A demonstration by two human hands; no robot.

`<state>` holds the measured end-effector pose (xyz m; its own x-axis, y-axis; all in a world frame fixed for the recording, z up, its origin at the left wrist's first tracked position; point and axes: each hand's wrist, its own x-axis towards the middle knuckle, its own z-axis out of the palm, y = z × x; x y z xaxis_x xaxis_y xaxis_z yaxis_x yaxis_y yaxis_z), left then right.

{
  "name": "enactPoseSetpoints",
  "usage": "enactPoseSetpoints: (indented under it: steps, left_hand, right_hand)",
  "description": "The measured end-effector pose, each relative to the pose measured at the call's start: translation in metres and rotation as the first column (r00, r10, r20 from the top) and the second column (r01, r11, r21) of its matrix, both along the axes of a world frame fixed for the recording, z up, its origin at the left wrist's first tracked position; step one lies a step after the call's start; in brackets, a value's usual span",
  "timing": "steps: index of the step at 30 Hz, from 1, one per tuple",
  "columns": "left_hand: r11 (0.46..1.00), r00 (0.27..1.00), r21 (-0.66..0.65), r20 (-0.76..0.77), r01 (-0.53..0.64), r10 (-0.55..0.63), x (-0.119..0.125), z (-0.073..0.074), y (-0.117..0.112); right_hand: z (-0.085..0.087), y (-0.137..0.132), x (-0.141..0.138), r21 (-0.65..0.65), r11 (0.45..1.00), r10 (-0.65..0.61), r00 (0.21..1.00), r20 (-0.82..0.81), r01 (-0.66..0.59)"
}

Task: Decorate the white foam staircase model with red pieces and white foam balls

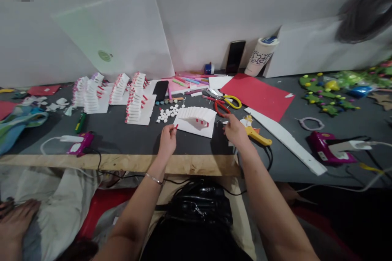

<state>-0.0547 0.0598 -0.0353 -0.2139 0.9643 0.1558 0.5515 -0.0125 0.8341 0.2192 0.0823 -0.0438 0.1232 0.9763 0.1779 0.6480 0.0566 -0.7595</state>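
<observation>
Lettering, too unclear to read with certainty, is showing beside a flower-like pattern on one pale cup (259, 59) at the back. One white board (131, 28) is bearing a green oval mark (105, 56), its details too small to read. Two phones are appearing: a flat phone (161, 91) is lying face up, and an upright phone (235, 57) is leaning near the cup. The left hand (168, 140) is pinching one small red piece (176, 127) between closed fingertips, just beside one white card (196, 129). That card is lying on the dark table (196, 147), carrying one curved white row (196, 112) with at least three red pieces (207, 124) showing beneath. The right hand (235, 130) is curling its fingers near one yellow-handled tool (259, 135); I cannot tell whether it is gripping anything. At least four red-tipped rows (133, 106) are standing leftward; roughly twenty white bits (168, 113) are lying loose, defying exact counting.
</observation>
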Motion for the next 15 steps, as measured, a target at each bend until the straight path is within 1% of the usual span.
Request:
enactPoseSetpoints:
  steps: [3,5,7,10,13,15]
  left_hand:
    - [1.0,0.999,-0.023,0.035,-0.008,0.009,0.002,-0.003,-0.003]
    - [0.999,0.997,-0.038,0.072,-0.015,0.018,0.005,-0.007,-0.005]
    - [0.999,0.993,-0.049,0.117,-0.022,0.027,0.009,-0.012,-0.005]
    - [0.998,0.981,-0.059,0.188,-0.035,0.045,0.012,-0.02,-0.003]
    - [0.997,0.965,-0.06,0.254,-0.046,0.06,0.013,-0.028,0.001]
    - [0.997,0.953,-0.057,0.295,-0.055,0.069,0.013,-0.031,0.003]
  right_hand:
    - [-0.002,0.031,-0.005,-0.045,0.998,0.035,0.999,-0.017,-0.036]
    - [-0.002,0.041,-0.008,-0.07,0.996,0.061,0.998,-0.015,-0.062]
    - [-0.002,0.043,-0.009,-0.091,0.992,0.083,0.997,-0.006,-0.083]
    - [-0.004,0.034,-0.006,-0.111,0.988,0.111,0.994,0.006,-0.11]
    - [-0.004,0.028,-0.003,-0.098,0.989,0.114,0.993,0.009,-0.113]
    - [-0.002,0.031,-0.004,-0.082,0.991,0.106,0.994,0.003,-0.105]
